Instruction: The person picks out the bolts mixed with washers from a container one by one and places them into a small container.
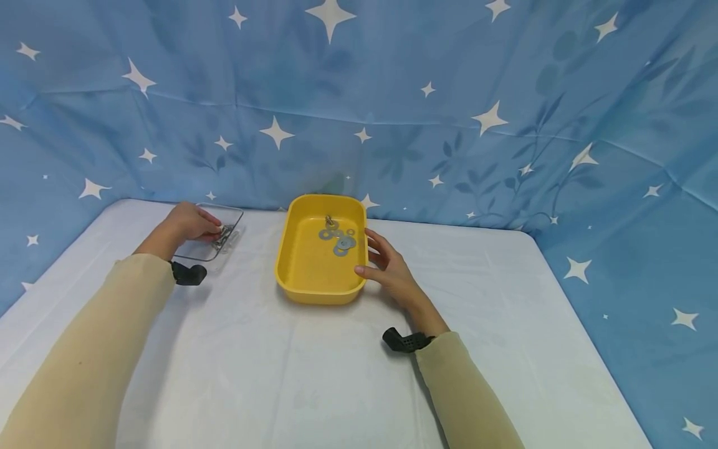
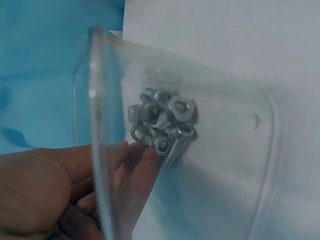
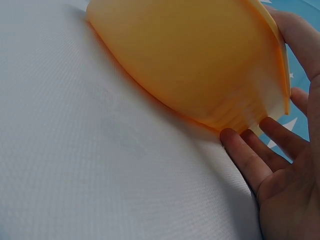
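Note:
At the left of the table stands a clear plastic box (image 1: 196,259), and my left hand (image 1: 192,222) reaches into it. Inside, several metal socket-head bolts (image 2: 172,112) lie in a pile. In the left wrist view, my thumb and fingers come together at the pile's lower edge and touch bolts; whether they pinch one is unclear. A yellow tray (image 1: 322,298) sits mid-table, holding flat washers (image 1: 346,242) and a small bolt (image 1: 329,220). My right hand (image 1: 392,271) holds its right side, thumb over the rim, fingertips against the outer wall.
A white cloth (image 1: 336,374) covers the table. Directly behind it hangs a blue curtain (image 1: 392,168) with white stars, close to the box and tray. A stretch of table separates the box from the tray.

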Available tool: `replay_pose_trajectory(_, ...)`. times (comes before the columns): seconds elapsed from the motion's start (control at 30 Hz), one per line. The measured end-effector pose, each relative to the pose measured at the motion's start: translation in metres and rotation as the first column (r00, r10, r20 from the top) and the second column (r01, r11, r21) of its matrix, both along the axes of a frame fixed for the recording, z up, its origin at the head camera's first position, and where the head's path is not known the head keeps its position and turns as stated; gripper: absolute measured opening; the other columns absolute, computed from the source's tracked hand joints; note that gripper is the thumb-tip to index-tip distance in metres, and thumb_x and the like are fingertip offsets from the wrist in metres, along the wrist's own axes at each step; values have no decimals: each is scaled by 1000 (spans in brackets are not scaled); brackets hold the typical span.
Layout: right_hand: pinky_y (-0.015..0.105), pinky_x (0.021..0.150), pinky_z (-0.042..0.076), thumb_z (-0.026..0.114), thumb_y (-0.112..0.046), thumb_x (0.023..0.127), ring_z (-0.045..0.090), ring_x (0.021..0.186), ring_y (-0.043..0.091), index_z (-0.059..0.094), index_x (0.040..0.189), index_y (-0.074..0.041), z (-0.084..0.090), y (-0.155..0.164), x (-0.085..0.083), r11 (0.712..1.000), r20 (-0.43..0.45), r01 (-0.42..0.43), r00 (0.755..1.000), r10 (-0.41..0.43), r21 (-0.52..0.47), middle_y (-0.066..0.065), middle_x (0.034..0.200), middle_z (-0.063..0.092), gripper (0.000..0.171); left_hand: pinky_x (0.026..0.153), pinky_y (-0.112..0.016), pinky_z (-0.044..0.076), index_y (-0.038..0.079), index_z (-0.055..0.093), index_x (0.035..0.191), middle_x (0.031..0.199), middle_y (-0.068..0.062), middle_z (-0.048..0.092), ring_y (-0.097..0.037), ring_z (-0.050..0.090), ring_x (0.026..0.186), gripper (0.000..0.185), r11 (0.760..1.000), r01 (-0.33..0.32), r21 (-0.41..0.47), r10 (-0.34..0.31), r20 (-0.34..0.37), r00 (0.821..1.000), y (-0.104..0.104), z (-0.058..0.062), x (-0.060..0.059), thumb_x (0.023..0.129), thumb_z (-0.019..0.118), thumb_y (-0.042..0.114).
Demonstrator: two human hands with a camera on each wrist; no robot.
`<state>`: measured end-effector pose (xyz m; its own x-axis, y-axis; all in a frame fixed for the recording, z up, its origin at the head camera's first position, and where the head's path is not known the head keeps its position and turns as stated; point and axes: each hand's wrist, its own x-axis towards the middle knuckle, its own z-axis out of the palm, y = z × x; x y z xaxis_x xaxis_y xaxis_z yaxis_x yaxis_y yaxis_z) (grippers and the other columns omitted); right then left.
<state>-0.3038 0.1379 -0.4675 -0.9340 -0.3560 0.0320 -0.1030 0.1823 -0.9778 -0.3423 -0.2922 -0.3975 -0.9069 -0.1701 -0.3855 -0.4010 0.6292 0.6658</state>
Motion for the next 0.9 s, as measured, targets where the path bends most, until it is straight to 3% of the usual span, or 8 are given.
replay_pose_trajectory(0.1,50,124,34,76,-17,89,42,148,29,34,157,-36,0,0,0,1000,-2,-4,1000,4,1,1,164,35,82,77,-29,62,-11,61,126,83,-4,72,-9,70,71,34,1000,-2,-4,2,2,1000,1,5,1,99,60,9)
replay_pose_trajectory(0.27,50,124,34,77,-18,89,41,148,30,34,157,-36,0,2,0,1000,-5,-4,1000,4,-1,1,164,35,82,87,-32,63,-13,54,135,88,-1,71,-4,70,73,43,996,16,86,-12,-47,999,7,21,4,101,60,13)
replay_pose_trajectory(0.37,50,124,34,76,-18,90,41,148,30,33,157,-36,0,3,-1,1000,-10,-2,1000,2,4,1,164,35,82,85,-27,62,-12,52,139,98,-2,73,0,70,75,48,991,55,123,-42,-104,994,17,33,6,102,60,17)
replay_pose_trajectory(0.5,50,124,34,76,-19,90,40,149,30,33,157,-36,0,4,0,1000,-9,3,1000,-3,13,1,164,35,82,77,-20,62,-9,54,139,119,-16,73,3,70,77,49,988,84,129,-62,-167,984,39,48,7,102,61,23)
replay_pose_trajectory(0.67,51,124,34,76,-19,90,40,149,30,33,157,-36,-1,3,0,1000,-6,9,1000,-9,17,1,164,34,82,82,-23,62,-5,58,138,134,-23,64,-8,74,90,48,986,93,135,-67,-185,980,72,60,5,100,65,24)
replay_pose_trajectory(0.77,51,123,34,76,-18,90,40,149,30,33,157,-36,-1,3,0,1000,-11,8,1000,-8,16,2,164,34,82,87,-26,62,-4,61,136,134,-23,64,-17,73,102,45,984,107,144,-79,-187,979,89,63,5,99,66,23)
replay_pose_trajectory(0.9,52,123,34,75,-18,90,41,148,32,33,157,-36,-2,1,1,1000,-19,-5,1000,5,13,3,164,34,82,88,-28,62,-4,64,132,127,-22,68,-23,73,105,41,980,116,159,-85,-190,978,106,63,3,99,66,20)
